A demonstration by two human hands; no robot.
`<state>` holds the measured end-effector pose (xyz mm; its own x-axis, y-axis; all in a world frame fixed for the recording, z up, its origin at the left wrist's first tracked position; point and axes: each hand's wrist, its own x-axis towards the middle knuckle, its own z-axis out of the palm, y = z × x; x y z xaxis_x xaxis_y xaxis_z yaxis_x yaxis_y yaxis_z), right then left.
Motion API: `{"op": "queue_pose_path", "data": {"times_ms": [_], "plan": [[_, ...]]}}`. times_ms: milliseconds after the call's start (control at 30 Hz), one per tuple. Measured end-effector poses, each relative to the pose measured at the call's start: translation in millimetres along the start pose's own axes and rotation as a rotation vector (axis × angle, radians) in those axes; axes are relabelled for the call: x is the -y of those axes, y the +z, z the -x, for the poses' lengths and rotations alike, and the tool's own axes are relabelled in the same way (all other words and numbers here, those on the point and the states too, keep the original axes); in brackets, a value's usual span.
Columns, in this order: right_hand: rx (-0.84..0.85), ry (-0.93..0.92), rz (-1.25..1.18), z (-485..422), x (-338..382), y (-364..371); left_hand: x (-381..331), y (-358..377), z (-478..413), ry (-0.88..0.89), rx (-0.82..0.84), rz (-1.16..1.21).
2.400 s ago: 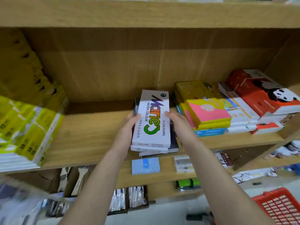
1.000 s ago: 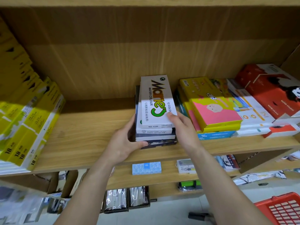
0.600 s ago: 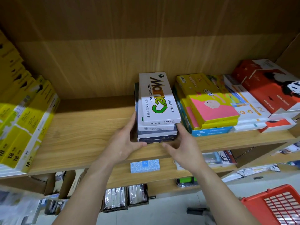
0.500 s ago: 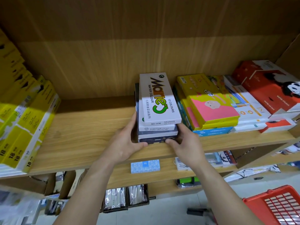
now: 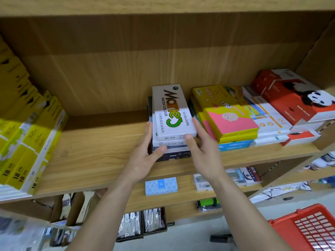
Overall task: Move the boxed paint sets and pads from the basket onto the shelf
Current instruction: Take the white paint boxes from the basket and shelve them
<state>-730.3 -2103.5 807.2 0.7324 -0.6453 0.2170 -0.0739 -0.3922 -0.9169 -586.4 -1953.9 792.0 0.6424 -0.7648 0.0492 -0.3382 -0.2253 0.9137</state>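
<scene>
Both hands are open: your left hand [image 5: 145, 160] touches the left side of the stack, thumb on its front, and your right hand [image 5: 203, 153] flanks the right side. Marie's water colour box [image 5: 172, 113] lies on top, near the shelf's [image 5: 87, 156] front edge. Push evenly, keeping edges aligned beside the yellow boxes [image 5: 228, 122].

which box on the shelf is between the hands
The white Marie's watercolour box, topping the middle stack. The left hand and right hand flank it; the yellow, pink and red boxes lie further right.
</scene>
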Motion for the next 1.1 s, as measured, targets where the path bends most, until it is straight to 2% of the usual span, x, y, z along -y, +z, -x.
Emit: {"op": "queue_pose_path", "data": {"times_ms": [133, 233, 400, 567, 733, 933, 1100], "plan": [[-0.022, -0.062, 0.085, -2, 3, -1, 1, 3, -3, 0.062, 0.01, -0.085], [-0.051, -0.081, 0.112, -6, -1, -1, 3, -1, -5, 0.058, 0.002, -0.06], [-0.07, -0.048, 0.039, -8, -5, -3, 2, -1, -6, -0.026, 0.003, -0.008], [-0.091, 0.014, -0.023, -5, -2, -3, 2, 1, -9, -0.057, 0.005, 0.161], [-0.218, 0.093, -0.011, 22, -4, -3, -2, 11, -13, -0.062, 0.032, 0.195], [-0.275, 0.138, 0.2, 62, -17, -35, -12, 43, -30, -0.061, 0.064, 0.168], [-0.14, 0.178, 0.485, 66, -18, -60, -15, 44, -31, -0.081, 0.074, 0.13]]}}
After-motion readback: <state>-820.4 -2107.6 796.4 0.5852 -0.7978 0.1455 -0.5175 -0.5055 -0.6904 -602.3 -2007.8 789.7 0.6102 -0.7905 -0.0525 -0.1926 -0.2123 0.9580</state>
